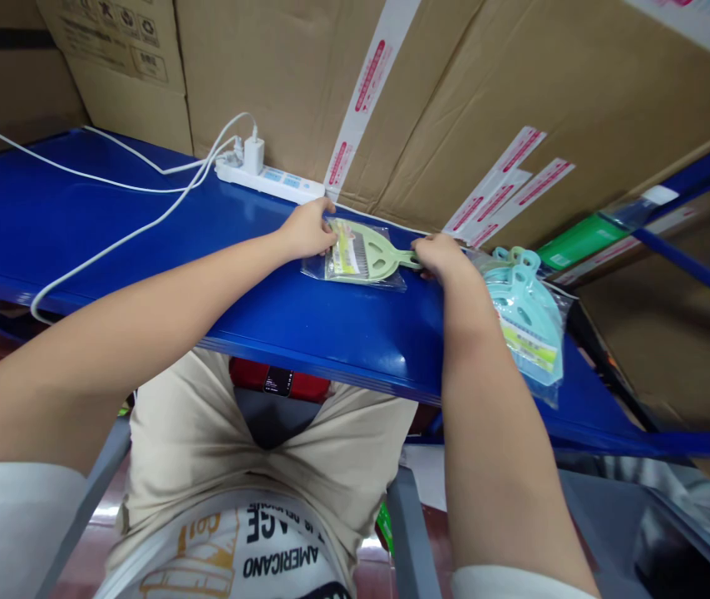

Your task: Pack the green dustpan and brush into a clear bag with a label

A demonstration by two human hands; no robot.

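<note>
A light green mini dustpan and brush set (380, 256) in a clear plastic bag lies on the blue shelf, its handle toward the right. My left hand (308, 227) pinches the left end of the bag, near the yellow label. Around the handle at the right end, the fingers of my right hand (439, 256) are closed, and partly hidden. Right of my right forearm rests a pile of light blue bagged dustpan sets (526, 320), with a greenish handle showing at its top.
A white power strip (273, 181) with a plugged-in charger (253, 155) and white cables (136, 233) runs along the back. Large cardboard boxes (293, 75) wall off the rear. A green-and-clear bottle-like item (585, 239) leans at the right, beside a blue frame bar (704, 270).
</note>
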